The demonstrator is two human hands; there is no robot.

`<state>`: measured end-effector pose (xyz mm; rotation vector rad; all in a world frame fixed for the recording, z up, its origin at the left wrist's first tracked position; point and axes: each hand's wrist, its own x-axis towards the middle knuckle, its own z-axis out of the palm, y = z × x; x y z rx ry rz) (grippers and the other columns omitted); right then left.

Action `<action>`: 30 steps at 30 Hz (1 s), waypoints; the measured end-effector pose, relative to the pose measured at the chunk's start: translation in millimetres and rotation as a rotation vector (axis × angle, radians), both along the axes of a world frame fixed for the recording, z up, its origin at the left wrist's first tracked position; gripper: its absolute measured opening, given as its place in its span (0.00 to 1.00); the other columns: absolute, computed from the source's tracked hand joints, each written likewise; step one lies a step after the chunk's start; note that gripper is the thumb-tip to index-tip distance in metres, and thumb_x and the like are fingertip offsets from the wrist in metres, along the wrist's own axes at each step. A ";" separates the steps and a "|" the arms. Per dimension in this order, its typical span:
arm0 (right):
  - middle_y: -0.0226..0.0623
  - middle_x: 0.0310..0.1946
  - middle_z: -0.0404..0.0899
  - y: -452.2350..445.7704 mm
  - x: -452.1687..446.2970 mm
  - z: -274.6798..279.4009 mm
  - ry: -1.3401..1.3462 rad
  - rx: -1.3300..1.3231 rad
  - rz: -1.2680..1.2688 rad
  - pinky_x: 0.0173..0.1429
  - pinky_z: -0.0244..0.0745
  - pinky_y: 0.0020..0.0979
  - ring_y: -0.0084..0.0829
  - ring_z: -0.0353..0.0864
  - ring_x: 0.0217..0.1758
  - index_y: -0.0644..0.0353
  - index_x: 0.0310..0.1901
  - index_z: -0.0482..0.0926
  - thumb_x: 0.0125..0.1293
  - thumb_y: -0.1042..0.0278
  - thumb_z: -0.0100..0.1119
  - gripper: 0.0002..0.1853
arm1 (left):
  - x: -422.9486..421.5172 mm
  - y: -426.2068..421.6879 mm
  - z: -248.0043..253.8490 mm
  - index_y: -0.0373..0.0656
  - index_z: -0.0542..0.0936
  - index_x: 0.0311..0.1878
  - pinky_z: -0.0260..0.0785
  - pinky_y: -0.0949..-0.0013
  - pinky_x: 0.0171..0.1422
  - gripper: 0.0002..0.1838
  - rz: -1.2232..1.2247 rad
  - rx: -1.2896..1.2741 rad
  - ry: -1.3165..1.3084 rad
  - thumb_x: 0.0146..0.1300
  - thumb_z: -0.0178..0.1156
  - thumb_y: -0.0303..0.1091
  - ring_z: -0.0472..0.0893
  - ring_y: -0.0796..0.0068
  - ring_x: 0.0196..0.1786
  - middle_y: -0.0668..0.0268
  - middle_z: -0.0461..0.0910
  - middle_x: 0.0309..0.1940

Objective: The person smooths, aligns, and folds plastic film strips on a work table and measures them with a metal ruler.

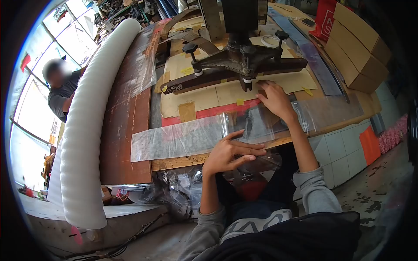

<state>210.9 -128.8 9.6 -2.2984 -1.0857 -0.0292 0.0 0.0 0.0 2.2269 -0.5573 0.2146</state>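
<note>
A clear plastic strip (178,135) lies along the front edge of the work table, over a red sheet (209,108). Above its lower edge is my left hand (233,152), fingers spread, with nothing visible in it. My right hand (274,100) reaches over the cream board (209,95), its fingertips at the board just below the dark press arm (239,78). What those fingertips touch is too small to make out. More clear plastic (326,111) extends right of my right forearm.
A long white foam roll (89,113) stands left, beside a brown board (124,117). Behind it is another person (61,85). The press head (244,56) hangs over the table's middle. Cardboard boxes (357,52) and a red bag (324,21) are at the right.
</note>
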 end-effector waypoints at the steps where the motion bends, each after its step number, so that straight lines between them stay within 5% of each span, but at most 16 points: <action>1: 0.44 0.56 0.73 3.5 0.3 -0.1 -0.026 -0.004 0.000 0.61 0.66 0.47 0.40 0.69 0.62 0.62 0.50 0.78 0.58 0.70 0.63 0.17 | 0.0 0.8 0.2 0.59 0.83 0.52 0.54 0.50 0.74 0.17 -0.003 0.007 -0.005 0.65 0.54 0.51 0.78 0.74 0.58 0.75 0.81 0.53; 5: 0.42 0.53 0.74 3.5 5.6 -20.3 -0.221 0.015 -0.009 0.59 0.67 0.47 0.41 0.70 0.60 0.63 0.48 0.79 0.58 0.70 0.62 0.16 | -1.1 -1.4 -0.1 0.59 0.84 0.51 0.55 0.49 0.74 0.17 -0.004 -0.004 -0.011 0.64 0.54 0.52 0.78 0.73 0.58 0.75 0.81 0.53; 14: 0.43 0.48 0.73 4.6 17.1 -25.2 -0.194 0.040 0.091 0.60 0.64 0.44 0.44 0.70 0.57 0.59 0.55 0.76 0.59 0.72 0.58 0.20 | -0.4 -0.5 2.0 0.60 0.83 0.52 0.55 0.50 0.73 0.18 -0.005 0.008 -0.013 0.64 0.54 0.51 0.78 0.73 0.58 0.75 0.81 0.53; 23: 0.40 0.50 0.69 9.7 1.8 -18.6 -0.210 0.003 0.001 0.59 0.59 0.46 0.42 0.65 0.56 0.58 0.50 0.79 0.56 0.77 0.57 0.18 | -0.1 -0.7 2.3 0.56 0.84 0.52 0.52 0.47 0.74 0.18 -0.012 -0.003 0.025 0.64 0.54 0.50 0.78 0.70 0.59 0.74 0.81 0.54; 30: 0.34 0.45 0.76 1.1 -4.9 -13.5 -0.508 -0.004 0.041 0.59 0.60 0.44 0.38 0.70 0.54 0.57 0.41 0.82 0.55 0.74 0.59 0.11 | -0.6 -1.3 2.3 0.55 0.84 0.52 0.52 0.48 0.74 0.18 -0.004 0.003 0.033 0.65 0.54 0.50 0.78 0.71 0.59 0.73 0.81 0.54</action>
